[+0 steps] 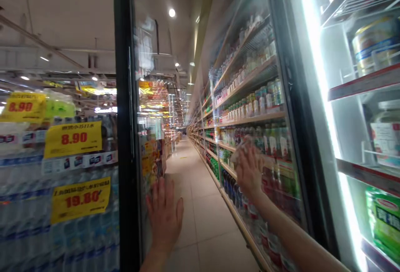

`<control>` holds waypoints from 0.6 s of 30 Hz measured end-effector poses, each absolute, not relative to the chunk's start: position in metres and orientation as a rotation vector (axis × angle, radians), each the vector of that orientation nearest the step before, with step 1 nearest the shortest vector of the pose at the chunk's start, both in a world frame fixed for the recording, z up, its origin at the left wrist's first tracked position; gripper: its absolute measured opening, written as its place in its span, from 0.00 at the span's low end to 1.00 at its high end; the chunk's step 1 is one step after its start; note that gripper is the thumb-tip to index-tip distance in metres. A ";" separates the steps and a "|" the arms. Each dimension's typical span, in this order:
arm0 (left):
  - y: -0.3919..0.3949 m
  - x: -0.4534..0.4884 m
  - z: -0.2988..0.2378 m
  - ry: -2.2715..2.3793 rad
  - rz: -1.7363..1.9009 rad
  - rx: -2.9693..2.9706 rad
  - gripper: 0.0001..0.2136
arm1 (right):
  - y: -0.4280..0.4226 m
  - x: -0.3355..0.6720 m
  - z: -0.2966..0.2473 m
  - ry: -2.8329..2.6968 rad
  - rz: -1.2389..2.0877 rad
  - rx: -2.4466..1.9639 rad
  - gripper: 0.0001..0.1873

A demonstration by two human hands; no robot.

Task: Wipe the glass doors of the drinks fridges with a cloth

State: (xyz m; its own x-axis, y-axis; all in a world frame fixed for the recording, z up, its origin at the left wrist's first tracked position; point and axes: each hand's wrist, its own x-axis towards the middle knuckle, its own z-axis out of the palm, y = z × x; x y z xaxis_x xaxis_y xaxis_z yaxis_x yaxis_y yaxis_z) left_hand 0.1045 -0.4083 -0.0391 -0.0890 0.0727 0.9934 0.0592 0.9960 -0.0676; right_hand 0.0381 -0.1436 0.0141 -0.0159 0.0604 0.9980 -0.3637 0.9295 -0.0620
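A glass cooler door (281, 96) with a black frame stands swung open in front of me. My left hand (164, 213) lies flat near its left edge, fingers spread and pointing up, with nothing in it. Farther right, my right hand (251, 176) reaches out to the glass, slightly blurred. Under its fingers is a pale, crumpled cloth (237, 156), pressed against the pane. Part of the cloth is hidden behind the fingers, and its exact kind is hard to make out.
At right, the lit cooler shelves (365, 82) hold cans, a jar and a green package (384, 217). Bottled water (84, 238) with yellow price signs (73, 138) is stacked at left. A tiled aisle (193, 188) runs ahead, and shelves of drinks show through or in the glass.
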 end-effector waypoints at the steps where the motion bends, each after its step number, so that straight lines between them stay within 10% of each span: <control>1: -0.409 0.105 -0.039 -1.660 0.018 -0.097 0.33 | -0.155 0.042 0.010 -1.582 0.247 0.409 0.26; 18: -0.407 0.135 -0.040 -1.644 -0.020 -0.186 0.32 | -0.221 0.076 0.038 -1.572 0.473 0.306 0.27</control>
State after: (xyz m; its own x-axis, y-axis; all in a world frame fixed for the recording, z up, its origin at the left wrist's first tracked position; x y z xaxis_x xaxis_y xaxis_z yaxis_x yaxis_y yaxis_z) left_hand 0.1352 -0.4070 -0.0396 -0.0702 0.1089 0.9916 0.1327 0.9862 -0.0989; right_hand 0.0755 -0.2213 0.0376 -0.0623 0.0920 0.9938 -0.4716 0.8749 -0.1105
